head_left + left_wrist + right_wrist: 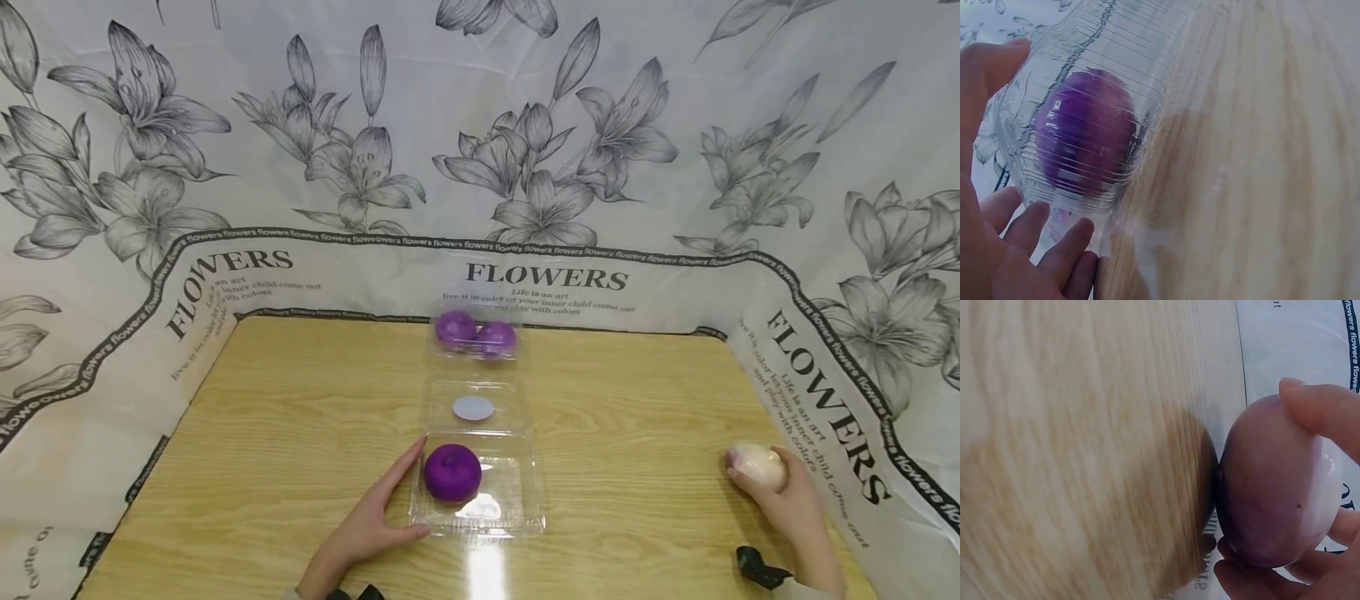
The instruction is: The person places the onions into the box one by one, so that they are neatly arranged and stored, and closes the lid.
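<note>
In the head view, my left hand [375, 517] spans the left side of a clear plastic clamshell box [517, 508], fingers and thumb spread and fairly straight along its edge. A dark purple round vegetable [452, 473], dimpled on top, sits in the left half of the box. Its ribbed wall [1147, 56] stands between my fingers and the purple vegetable in the left wrist view. Far to the right, my right hand [795, 500] grips a glossy purple-and-white onion [761, 465] between thumb and fingers. The right wrist view shows the onion [1272, 487] close to the tabletop.
The box's lid [438, 400] lies folded back, with a white oval label [473, 408] on it. Behind it, near the table's far edge, another clear box [474, 354] holds two purple round vegetables [455, 330]. Flower-printed cloth [360, 275] borders the wooden table [315, 400].
</note>
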`<state>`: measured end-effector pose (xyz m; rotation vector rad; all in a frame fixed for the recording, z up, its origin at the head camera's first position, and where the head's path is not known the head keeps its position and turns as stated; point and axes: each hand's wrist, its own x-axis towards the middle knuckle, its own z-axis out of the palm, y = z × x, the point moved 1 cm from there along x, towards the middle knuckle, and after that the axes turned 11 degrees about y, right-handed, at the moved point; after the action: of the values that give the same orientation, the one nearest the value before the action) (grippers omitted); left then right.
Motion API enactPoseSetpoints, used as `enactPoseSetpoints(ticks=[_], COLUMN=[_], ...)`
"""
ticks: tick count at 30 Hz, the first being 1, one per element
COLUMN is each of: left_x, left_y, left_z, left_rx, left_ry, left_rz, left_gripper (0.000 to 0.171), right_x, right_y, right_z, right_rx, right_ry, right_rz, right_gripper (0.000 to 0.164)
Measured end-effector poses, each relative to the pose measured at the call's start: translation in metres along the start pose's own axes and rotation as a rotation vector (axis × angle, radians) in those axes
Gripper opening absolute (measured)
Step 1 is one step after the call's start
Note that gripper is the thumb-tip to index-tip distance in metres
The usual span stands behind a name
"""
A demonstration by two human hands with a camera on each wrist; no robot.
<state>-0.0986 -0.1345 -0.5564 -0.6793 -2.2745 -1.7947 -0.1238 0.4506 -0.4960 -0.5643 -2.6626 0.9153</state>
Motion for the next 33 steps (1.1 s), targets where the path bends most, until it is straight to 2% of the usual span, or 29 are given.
enactPoseSetpoints(ticks=[3,7,10,17,28,33], left_x=[0.001,0.0,-0.002,0.0,0.001,-0.001], left_y=[0.009,0.012,0.003,0.001,0.003,0.004], left_z=[-0.001,0.001,0.002,0.002,0.002,0.002], left_rx=[0.003,0.012,0.008,-0.001,0.018,0.019], left_ry=[0.003,0.008,0.005,0.003,0.006,0.004], left_rz=[-0.001,-0.015,-0.022,-0.005,-0.006,0.002], left_gripper=[0.104,0.104,0.105,0.105,0.104,0.103], right_x=[0.0,0.0,0.0,-0.002,-0.021,-0.036], right_y=[-0.004,-0.007,-0.01,-0.027,-0.085,-0.115], right_z=[-0.001,-0.003,-0.003,-0.004,-0.011,-0.014], right_rx=[-0.005,-0.004,0.005,0.032,0.089,0.137], right_ry=[-0.008,-0.017,-0.014,-0.003,0.079,0.067], right_rz=[0.017,0.036,0.03,-0.031,-0.182,-0.192], right_gripper=[0.089,0.092,0.093,0.094,0.085,0.085])
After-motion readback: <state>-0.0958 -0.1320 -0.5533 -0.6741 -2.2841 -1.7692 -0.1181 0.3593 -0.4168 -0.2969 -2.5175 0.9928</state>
